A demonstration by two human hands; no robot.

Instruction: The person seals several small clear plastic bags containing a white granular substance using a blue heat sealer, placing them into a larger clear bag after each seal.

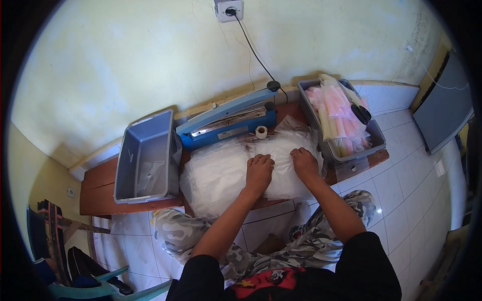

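Two stacks of clear plastic bags lie side by side before me, a left stack and a right stack. My left hand is on the right stack's left side, its fingers curled; whether they grip a bag is unclear. On the same stack, my right hand pinches creased plastic between thumb and fingers. Behind the stacks stands a blue impulse sealer, its lighter blue arm raised. A small white roll of tape sits between the sealer and the right stack.
At left, a grey plastic tub holds a clear bag. The right grey tub contains pink and yellow filled bags, with black-handled scissors on top. Both tubs rest on a wooden bench. A power cord runs down the wall.
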